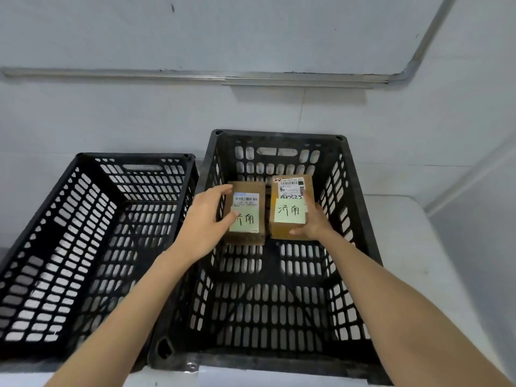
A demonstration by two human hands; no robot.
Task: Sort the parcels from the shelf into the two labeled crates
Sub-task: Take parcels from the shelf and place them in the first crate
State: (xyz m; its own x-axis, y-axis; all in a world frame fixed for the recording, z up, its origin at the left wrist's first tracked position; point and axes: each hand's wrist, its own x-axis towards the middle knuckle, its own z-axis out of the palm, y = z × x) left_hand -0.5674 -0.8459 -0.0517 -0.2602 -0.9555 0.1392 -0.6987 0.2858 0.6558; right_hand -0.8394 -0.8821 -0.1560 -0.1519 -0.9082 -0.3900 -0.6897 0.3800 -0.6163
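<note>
Hands (205,219) (314,222) grip two parcels (245,216) (290,208) inside right crate (360,219).

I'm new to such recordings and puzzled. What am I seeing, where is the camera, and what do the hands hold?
No machine: a person wears one camera on the head, looking down at their own bare arms. A left crate and a right crate, black and slatted, stand side by side on a pale surface. Inside the right crate, the left hand grips the left parcel and the right hand grips the right parcel, both cardboard, each with a green handwritten note.
</note>
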